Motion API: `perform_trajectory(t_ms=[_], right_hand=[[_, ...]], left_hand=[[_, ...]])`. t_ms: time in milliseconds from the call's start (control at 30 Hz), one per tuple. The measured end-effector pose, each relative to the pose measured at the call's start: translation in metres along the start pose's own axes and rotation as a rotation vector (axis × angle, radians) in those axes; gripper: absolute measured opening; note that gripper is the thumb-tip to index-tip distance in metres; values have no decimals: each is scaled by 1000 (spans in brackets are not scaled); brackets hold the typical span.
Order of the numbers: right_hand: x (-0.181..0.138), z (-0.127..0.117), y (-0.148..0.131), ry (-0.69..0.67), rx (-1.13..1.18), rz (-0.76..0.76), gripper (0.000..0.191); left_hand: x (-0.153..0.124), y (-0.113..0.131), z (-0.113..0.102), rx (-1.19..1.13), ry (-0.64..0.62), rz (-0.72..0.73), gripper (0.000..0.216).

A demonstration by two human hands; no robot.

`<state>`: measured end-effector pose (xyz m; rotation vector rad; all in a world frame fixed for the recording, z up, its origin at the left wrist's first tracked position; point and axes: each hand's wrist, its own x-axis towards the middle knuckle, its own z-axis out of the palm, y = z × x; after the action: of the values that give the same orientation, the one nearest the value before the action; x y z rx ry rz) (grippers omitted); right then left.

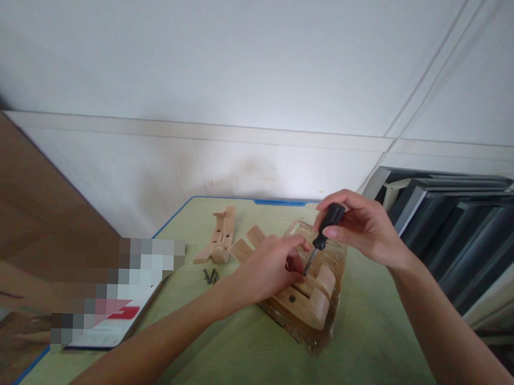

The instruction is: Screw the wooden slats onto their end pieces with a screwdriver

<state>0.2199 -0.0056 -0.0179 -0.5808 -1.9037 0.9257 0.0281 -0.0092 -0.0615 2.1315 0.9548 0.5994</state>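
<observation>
My right hand [363, 225] grips the black handle of a short screwdriver [323, 235], its tip pointing down at a wooden assembly [310, 301] of light rounded pieces. That assembly rests on a rough wooden board [337, 257] on the green table [243, 355]. My left hand [271, 269] is pinched closed right at the screwdriver's tip, fingers on the wooden piece; whatever small thing it pinches is hidden.
A second wooden part [219, 242] lies further back on the left, with loose flat wooden pieces [249, 243] beside it. A few dark screws [211, 276] lie near it. A printed sheet [113, 322] sits at the table's left edge. Dark stacked frames [462, 233] stand on the right.
</observation>
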Motion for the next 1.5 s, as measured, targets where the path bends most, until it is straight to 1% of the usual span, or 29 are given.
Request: perform_trajectory(t_ms=[333,433,567,700,767,933,1133,1233,1333,1433,1500], right_hand=[[-3,3,-1,-23,-103,-23,29],[-4,4,-2,-13,-138,-44,36],[-6,8,-2,4,-172,-114,45],[-7,11,-2,9,-202,-179,42],[-6,11,-1,6,-207,-185,40],[-5,10,1,3,-225,-130,34],[-5,10,1,-4,-157,-138,38],[-6,8,-3,-40,-128,-99,40],[-6,4,-9,-88,-76,-71,37],[-7,2,-12,-97,-53,-75,35],[-7,3,-11,-71,-50,-96,34]], left_hand=[[0,-1,1,-6,16,-8,30],[-1,0,1,-7,8,-5,27],[-2,1,1,9,-9,-1,21],[-1,0,0,47,16,3,12],[-1,-2,0,58,26,3,10],[-2,-3,2,20,24,-1,13],[-2,0,0,-57,27,3,17],[-1,-1,1,-84,18,-14,21],[0,-4,3,-120,6,-31,28],[1,-7,4,-141,-1,-43,31],[1,-8,4,-145,-5,-44,31]])
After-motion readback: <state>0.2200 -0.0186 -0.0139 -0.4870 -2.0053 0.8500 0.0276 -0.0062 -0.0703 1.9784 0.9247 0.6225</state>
